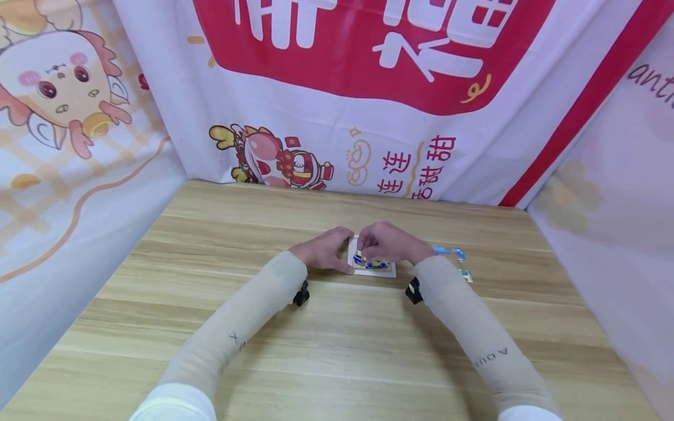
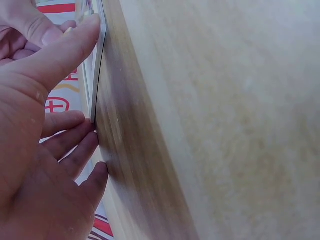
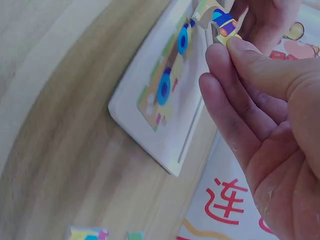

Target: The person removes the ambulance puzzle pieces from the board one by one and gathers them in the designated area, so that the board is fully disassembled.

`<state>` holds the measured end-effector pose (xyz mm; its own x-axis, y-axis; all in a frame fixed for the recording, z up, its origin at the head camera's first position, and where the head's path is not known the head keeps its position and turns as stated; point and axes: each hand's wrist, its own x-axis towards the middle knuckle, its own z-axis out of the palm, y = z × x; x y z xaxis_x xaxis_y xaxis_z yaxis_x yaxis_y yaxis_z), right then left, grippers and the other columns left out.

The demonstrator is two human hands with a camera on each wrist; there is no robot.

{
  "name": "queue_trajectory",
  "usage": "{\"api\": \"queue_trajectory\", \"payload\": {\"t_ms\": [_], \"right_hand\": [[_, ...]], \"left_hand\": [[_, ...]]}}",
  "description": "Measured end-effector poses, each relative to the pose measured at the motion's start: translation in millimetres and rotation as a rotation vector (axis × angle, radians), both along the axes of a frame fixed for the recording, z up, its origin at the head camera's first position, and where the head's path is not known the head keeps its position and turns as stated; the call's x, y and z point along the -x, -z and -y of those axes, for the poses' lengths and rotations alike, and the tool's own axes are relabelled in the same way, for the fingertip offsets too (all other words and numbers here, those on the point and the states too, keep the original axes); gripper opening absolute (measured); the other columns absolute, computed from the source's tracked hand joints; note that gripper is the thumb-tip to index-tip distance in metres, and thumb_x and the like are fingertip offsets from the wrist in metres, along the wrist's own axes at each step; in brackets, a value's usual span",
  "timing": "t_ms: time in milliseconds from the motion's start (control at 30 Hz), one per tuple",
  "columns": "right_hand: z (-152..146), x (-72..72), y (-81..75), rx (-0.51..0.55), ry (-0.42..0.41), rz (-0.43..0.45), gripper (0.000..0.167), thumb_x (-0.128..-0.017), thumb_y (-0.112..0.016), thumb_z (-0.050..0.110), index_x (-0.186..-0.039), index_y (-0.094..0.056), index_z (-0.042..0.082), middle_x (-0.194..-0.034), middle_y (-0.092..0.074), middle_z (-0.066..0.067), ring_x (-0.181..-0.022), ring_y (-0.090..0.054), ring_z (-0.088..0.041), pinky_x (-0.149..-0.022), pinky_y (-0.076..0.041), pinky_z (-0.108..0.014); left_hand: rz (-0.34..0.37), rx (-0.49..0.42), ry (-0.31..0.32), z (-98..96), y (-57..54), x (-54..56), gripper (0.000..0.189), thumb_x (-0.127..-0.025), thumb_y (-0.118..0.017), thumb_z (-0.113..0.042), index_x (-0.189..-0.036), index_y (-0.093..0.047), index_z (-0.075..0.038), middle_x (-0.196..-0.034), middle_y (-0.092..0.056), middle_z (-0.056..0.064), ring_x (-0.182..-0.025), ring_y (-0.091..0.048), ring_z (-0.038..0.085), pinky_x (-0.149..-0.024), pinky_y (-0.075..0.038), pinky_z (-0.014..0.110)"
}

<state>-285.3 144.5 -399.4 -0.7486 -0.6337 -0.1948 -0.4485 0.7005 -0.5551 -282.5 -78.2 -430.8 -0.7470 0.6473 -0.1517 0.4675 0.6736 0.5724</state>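
A white puzzle board lies flat on the table between the two hands. Joined puzzle pieces with blue wheels cover its near part. Along the board's left side is my left hand, its thumb laid on the near edge and its fairly straight fingers by the far corner. My right hand pinches a puzzle piece with purple, blue and yellow print between thumb and forefinger. That piece is tilted, held close over the left end of the joined ones.
Several loose puzzle pieces lie on the wooden table to the right, partly hidden by the right forearm. Printed cloth hangs behind the table and at both sides. Small black wrist devices sit under the forearms.
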Motion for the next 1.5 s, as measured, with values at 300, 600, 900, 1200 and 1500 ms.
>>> {"api": "queue_trajectory", "payload": {"t_ms": [300,600,900,1200,1500], "right_hand": [[-35,1.2,-7.6,0.028,0.047,-0.06,0.008,-0.098,-0.072,0.006,-0.104,-0.074,0.011,-0.099,-0.077,-0.002,-0.095,-0.072,-0.016,-0.092,-0.062,-0.038],[-101,-13.0,-23.1,-0.018,0.105,-0.064,0.006,-0.099,-0.071,0.007,-0.104,-0.074,0.009,-0.098,-0.077,-0.003,-0.094,-0.072,-0.017,-0.09,-0.063,-0.04],[-138,-43.1,-22.3,-0.039,0.111,0.0,0.005,-0.099,-0.071,0.005,-0.101,-0.074,0.008,-0.095,-0.076,-0.003,-0.085,-0.068,-0.015,-0.075,-0.06,-0.027],[-140,-69.0,1.4,0.009,0.091,0.019,0.005,-0.097,-0.074,0.004,-0.099,-0.074,0.009,-0.094,-0.073,0.001,-0.086,-0.065,-0.011,-0.076,-0.059,-0.023],[-143,-76.7,18.8,0.083,0.051,-0.013,0.004,-0.095,-0.076,0.004,-0.099,-0.076,0.006,-0.094,-0.076,-0.002,-0.084,-0.066,-0.01,-0.073,-0.059,-0.022]], "left_hand": [[-0.013,0.049,-0.044,-1.4,0.0,-0.5,0.096,-0.088,-0.087,-0.037,-0.16,-0.036,0.0,-0.166,-0.039,0.017,-0.154,-0.037,0.032,-0.132,-0.031,0.045],[-0.086,0.092,-0.039,-4.7,-3.0,2.7,0.101,-0.085,-0.09,-0.039,-0.162,-0.036,-0.002,-0.165,-0.04,0.014,-0.154,-0.037,0.031,-0.132,-0.032,0.043],[-0.084,0.081,-0.026,-2.9,-3.5,3.4,0.1,-0.084,-0.09,-0.037,-0.161,-0.037,-0.001,-0.163,-0.043,0.015,-0.153,-0.04,0.03,-0.131,-0.033,0.043],[-0.059,0.061,-0.016,-5.4,-1.5,3.2,0.1,-0.085,-0.09,-0.039,-0.161,-0.037,-0.001,-0.162,-0.044,0.015,-0.152,-0.041,0.031,-0.131,-0.033,0.044],[-0.06,0.069,-0.022,-8.0,3.2,5.2,0.1,-0.085,-0.089,-0.042,-0.161,-0.038,-0.003,-0.163,-0.044,0.014,-0.152,-0.042,0.03,-0.131,-0.034,0.043]]}}
